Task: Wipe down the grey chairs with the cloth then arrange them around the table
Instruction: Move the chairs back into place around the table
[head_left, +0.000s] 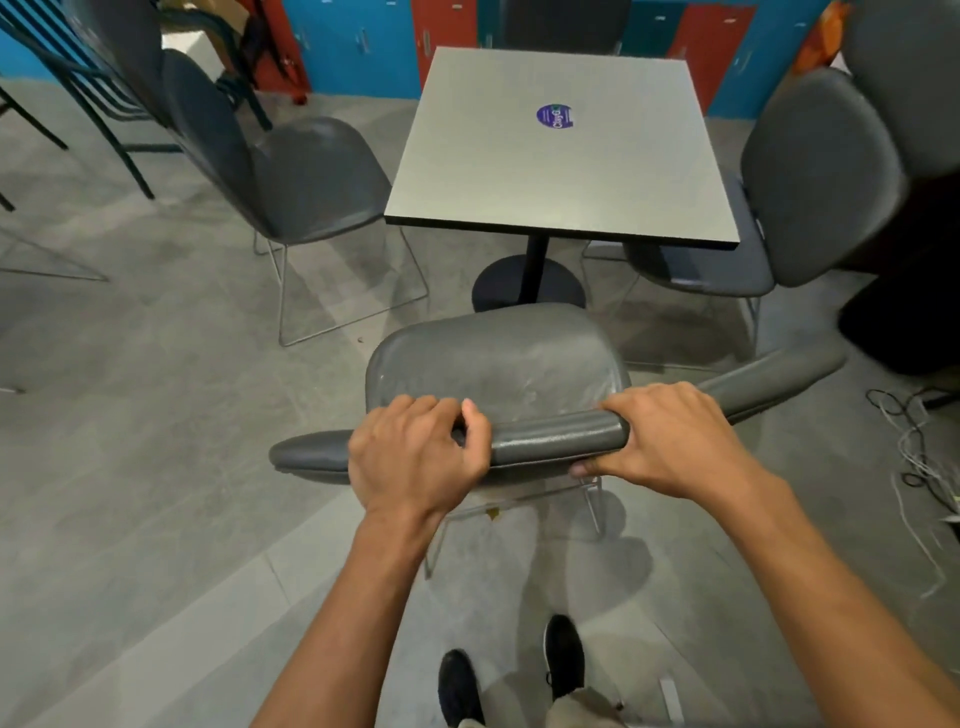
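A grey chair (493, 358) stands right in front of me, its seat facing the square grey table (493, 171). My left hand (415, 457) and my right hand (670, 436) both grip the top edge of its backrest, about a forearm's length apart. Another grey chair (311, 176) stands at the table's left side, and a third grey chair (815, 176) at the right side with its seat tucked under the tabletop. A dark chair back shows beyond the table's far edge. No cloth is in view.
A round purple sticker (554, 115) lies on the tabletop. The table's black pedestal base (524, 286) is just beyond the near chair's seat. Stacked dark chair frames (88, 78) stand far left. Loose cables (919, 457) lie on the floor at right. Blue and red lockers line the back wall.
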